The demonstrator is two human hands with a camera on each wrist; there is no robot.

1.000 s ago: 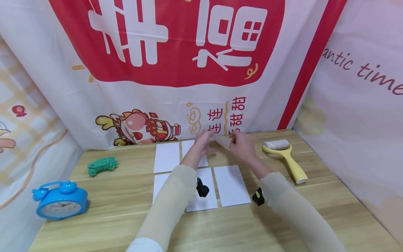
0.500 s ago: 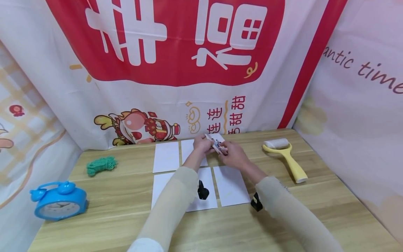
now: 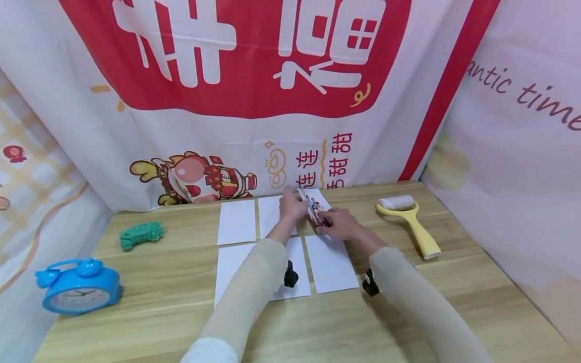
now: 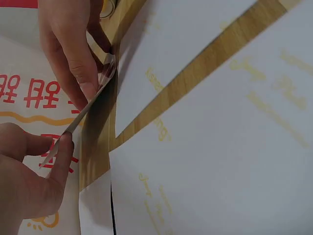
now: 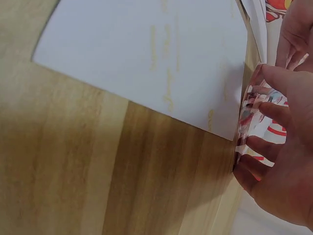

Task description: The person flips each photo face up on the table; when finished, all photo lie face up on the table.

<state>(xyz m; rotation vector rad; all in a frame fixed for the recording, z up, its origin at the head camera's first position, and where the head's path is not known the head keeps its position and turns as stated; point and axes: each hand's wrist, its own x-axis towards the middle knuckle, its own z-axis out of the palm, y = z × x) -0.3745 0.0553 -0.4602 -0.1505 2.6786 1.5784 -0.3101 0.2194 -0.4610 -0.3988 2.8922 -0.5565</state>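
A glossy photo print [image 3: 314, 202] with several small figures on it is held tilted above the back of the table, by the backdrop. My left hand [image 3: 292, 204] pinches its left edge between thumb and finger, as the left wrist view shows. At its lower right, my right hand [image 3: 341, 224] grips the print [image 5: 248, 117], thumb and fingers along the edge. Just in front of the hands lies a white sheet [image 3: 330, 264] with faint yellow lettering. Another white sheet [image 3: 271, 212] is partly covered by my left hand.
More white sheets [image 3: 237, 222] lie in two rows on the wooden table [image 3: 317, 327]. A yellow-handled lint roller [image 3: 415, 222] lies right; green cord [image 3: 141, 235] and a blue alarm clock [image 3: 80, 287] stand left. A printed cloth backdrop [image 3: 254, 136] hangs behind.
The print was edge-on between my hands, then turned its picture side into view. Both hands came lower, and my right hand shifted down along the print's right side.
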